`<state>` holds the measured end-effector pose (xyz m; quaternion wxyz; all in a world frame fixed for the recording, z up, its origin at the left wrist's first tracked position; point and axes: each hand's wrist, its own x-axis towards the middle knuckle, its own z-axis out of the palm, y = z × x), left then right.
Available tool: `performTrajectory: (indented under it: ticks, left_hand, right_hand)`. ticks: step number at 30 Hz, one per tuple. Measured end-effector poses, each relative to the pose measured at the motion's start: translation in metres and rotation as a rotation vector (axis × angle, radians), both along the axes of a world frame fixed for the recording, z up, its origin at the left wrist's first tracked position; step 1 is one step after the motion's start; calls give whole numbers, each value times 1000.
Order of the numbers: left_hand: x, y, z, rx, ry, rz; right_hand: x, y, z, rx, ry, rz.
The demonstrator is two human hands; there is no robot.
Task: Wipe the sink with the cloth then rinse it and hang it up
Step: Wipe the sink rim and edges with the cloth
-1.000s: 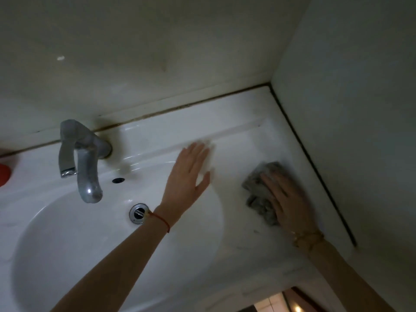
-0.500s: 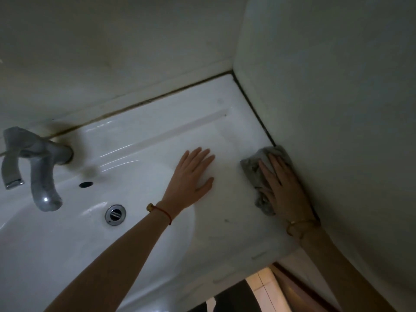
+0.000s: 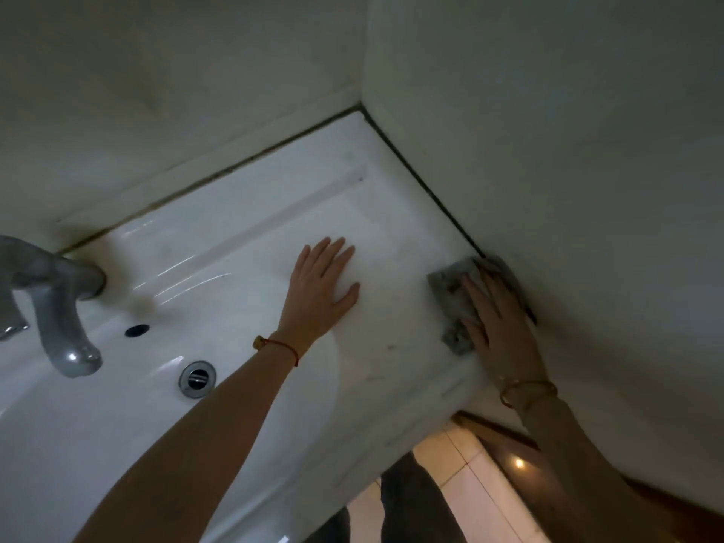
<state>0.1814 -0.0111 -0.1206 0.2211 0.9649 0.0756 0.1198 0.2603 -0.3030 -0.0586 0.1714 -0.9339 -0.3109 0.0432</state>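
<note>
Head view. White sink (image 3: 274, 213) set into a corner, back and right edges against the walls (image 3: 548, 131), dark seam along both joins. Right hand (image 3: 495, 327) pressed flat, fingers extended, on a grey cloth (image 3: 450, 295); not gripping it, only bearing down. Cloth lying on the sink's flat right ledge, hard against the right wall, partly covered by the hand. Gold bangle (image 3: 527, 389) at the right wrist. Left hand (image 3: 323, 291) empty, palm down, fingers spread, resting on the ledge at the basin rim, apart from the cloth. Red cord (image 3: 288, 348) on the left wrist. Grey tap (image 3: 58, 307) at far left, above the basin. Overflow hole (image 3: 137, 330) and metal drain (image 3: 197, 378) below it. Tiled floor (image 3: 450, 464) visible beneath the sink's front edge.
</note>
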Motion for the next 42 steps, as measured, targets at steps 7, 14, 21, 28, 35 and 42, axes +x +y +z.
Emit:
performTrajectory:
  ticks: [7,14,21,28,35,42]
  left_hand:
    - [0,3,-1,2,29,30]
    - [1,3,-1,11,21,-15]
    - [-2,3,-4,21,7,-26]
    - [-1,3,-5,31,21,-24]
    - [-2,3,-5,29,1,-23]
    - [-2,2,-5,28,2,-18]
  right_hand:
    - [-82,18,3,325,119,-635]
    - [-67,26,-8,280,93,-782]
    - [-148,13,1,199,66,-264]
    - [-105,22,2,111,-66,-321]
    - [-99,1,5,-68,14,108]
    - [-134,44,5,-132,37,28]
